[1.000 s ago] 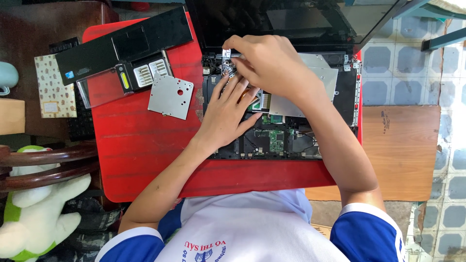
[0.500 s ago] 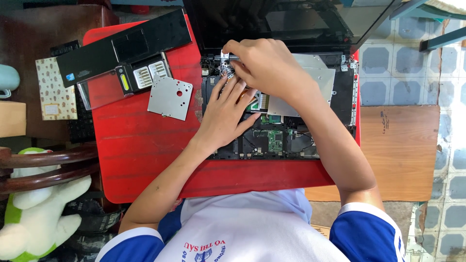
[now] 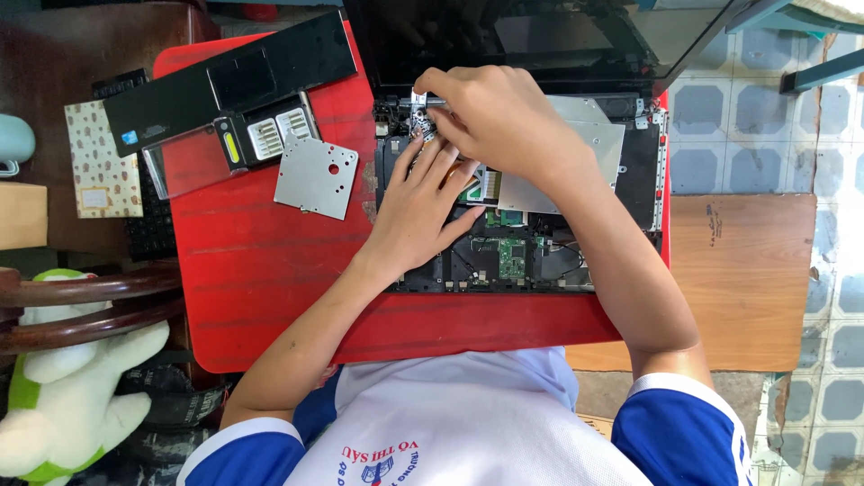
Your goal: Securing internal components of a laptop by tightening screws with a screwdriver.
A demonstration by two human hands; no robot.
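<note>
An opened black laptop (image 3: 641,171) lies on a red table (image 3: 261,270) with its cover off, showing a green circuit board (image 3: 511,256) and a silver metal plate (image 3: 589,148). My left hand (image 3: 421,205) lies flat on the laptop's insides, fingers spread and pointing away from me. My right hand (image 3: 504,117) crosses above it, with its fingers pinched on a small silver piece (image 3: 418,97) at the laptop's far left corner by the hinge. What exactly the fingers pinch is partly hidden. The dark screen (image 3: 540,36) is tilted back beyond the hands.
A removed black cover panel (image 3: 234,76) and a square silver plate (image 3: 315,175) lie on the table's left part. Further left are a patterned notebook (image 3: 99,157), a black keyboard (image 3: 148,225), curved wooden chair arms (image 3: 90,297) and a white-green plush toy (image 3: 63,396). A wooden board (image 3: 747,270) sits at the right.
Almost nothing differs. My right hand has shifted very slightly at the hinge corner, and my left hand stays flat on the laptop.
</note>
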